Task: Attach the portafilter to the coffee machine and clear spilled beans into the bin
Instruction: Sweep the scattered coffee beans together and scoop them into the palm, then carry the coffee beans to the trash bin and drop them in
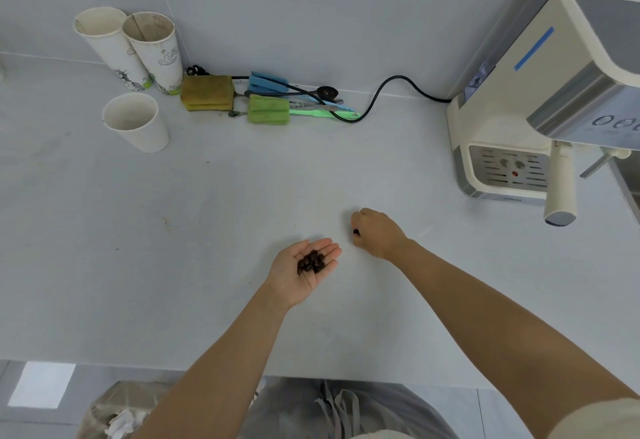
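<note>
My left hand lies palm up over the counter, cupping several dark coffee beans. Just to its right, my right hand is curled with its fingertips pinched on a single bean at the counter surface. The cream coffee machine stands at the right. The portafilter sits in the machine with its cream handle pointing toward me. The bin, lined with a bag and holding crumpled paper, is on the floor at the lower left, partly hidden by my left arm.
Three paper cups stand at the back left. Sponges, green and blue brushes and a black scoop lie along the wall. The machine's black power cord runs across the back. The counter's front edge is near my body.
</note>
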A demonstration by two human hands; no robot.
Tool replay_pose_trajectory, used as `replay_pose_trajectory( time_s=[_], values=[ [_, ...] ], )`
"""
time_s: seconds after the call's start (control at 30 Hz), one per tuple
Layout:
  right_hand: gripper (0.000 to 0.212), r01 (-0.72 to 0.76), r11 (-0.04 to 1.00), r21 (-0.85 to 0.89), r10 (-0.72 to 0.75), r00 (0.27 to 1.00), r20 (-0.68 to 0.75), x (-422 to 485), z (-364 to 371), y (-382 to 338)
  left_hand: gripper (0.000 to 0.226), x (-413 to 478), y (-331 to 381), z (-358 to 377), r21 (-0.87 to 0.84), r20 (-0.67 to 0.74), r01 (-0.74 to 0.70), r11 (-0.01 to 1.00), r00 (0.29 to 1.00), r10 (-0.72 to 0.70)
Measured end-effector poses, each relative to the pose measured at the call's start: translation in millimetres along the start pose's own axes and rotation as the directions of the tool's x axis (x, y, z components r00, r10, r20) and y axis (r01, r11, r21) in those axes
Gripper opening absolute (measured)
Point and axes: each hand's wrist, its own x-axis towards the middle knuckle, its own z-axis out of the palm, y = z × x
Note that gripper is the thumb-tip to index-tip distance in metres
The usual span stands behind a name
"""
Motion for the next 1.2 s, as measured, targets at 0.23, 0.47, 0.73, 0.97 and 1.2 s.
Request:
replay_pose_trajectory(
  time_s=[0.23,0.47,0.73,0.97,1.2],
  values=[
    [0.043,-0.029,0.998,-0.047,0.031,0.998,0.058,5.3,-2.0,-4.7,0.04,-2.1,4.6,-6.2,0.01,0.0,-0.029,1.0,1.0,0.029],
    [0.043,-0.101,0.988,-0.114,0.116,0.985,0.13,-1.1,-3.3,-15.7,0.04,-8.6,11.9,-14.1,-0.043,-0.002,-0.087,0.995,0.996,0.087],
    [0.011,0.139,0.954,0.267,-0.142,0.99,-0.01,-14.0,-21.0,-72.1,0.04,-24.9,16.7,-33.4,-0.146,-0.035,-0.177,0.973,0.984,0.173],
    [0.015,0.34,0.872,0.352,-0.367,0.93,0.009,-31.8,-10.8,-135.4,0.03,-53.6,4.8,-55.6,-0.3,-0.137,-0.342,0.89,0.939,0.315],
    [0.023,0.452,0.795,0.405,-0.51,0.859,0.042,-56.0,18.3,-167.3,0.047,-88.4,-30.8,-86.6,-0.433,-0.283,-0.539,0.722,0.842,0.459]
  ],
)
